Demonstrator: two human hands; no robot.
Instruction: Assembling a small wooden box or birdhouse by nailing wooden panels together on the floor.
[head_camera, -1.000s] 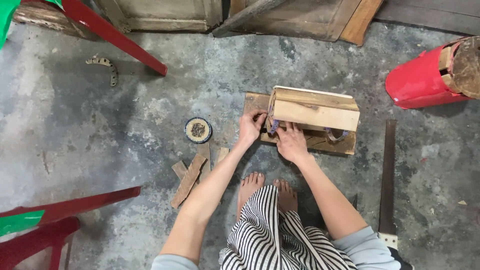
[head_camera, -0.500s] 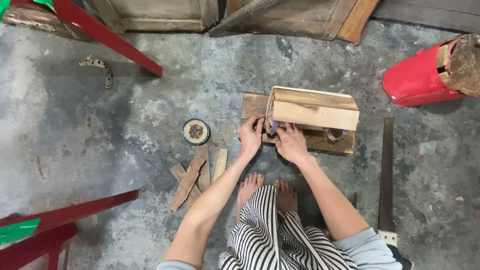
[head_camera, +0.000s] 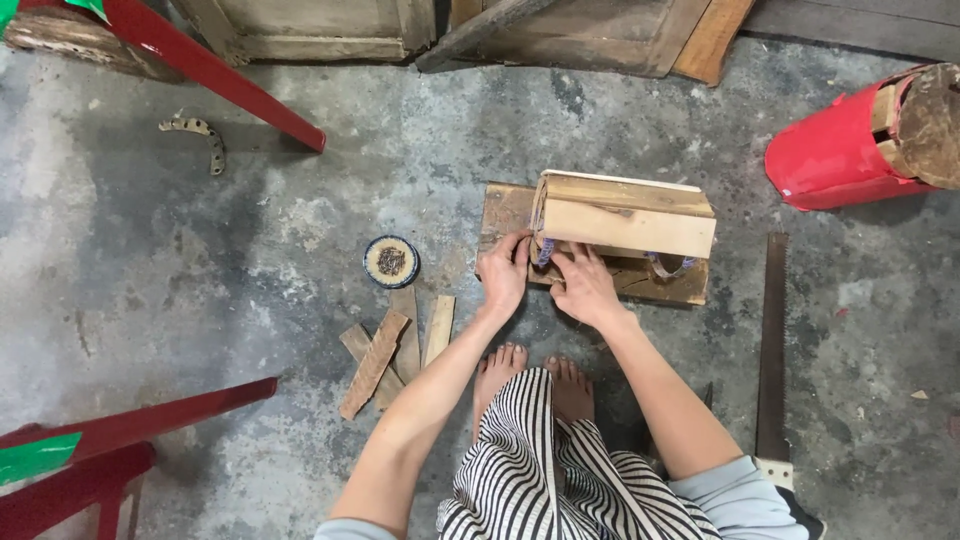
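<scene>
Just beyond both hands (head_camera: 545, 280), wooden box (head_camera: 628, 215).

One head camera looks almost straight down from above onto the concrete floor (head_camera: 200, 260), fairly high; the person's arms enter from the near edge.

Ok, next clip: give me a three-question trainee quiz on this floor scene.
1. True or false: both hands touch the wooden box.
2. What lies right of the box? A) hand saw B) hammer C) broom
3. What lies on the floor just below the small round dish?

Key: 1. True: left hand and right hand are at its near side. 2. A, the hand saw. 3. Loose wood strips.
</scene>
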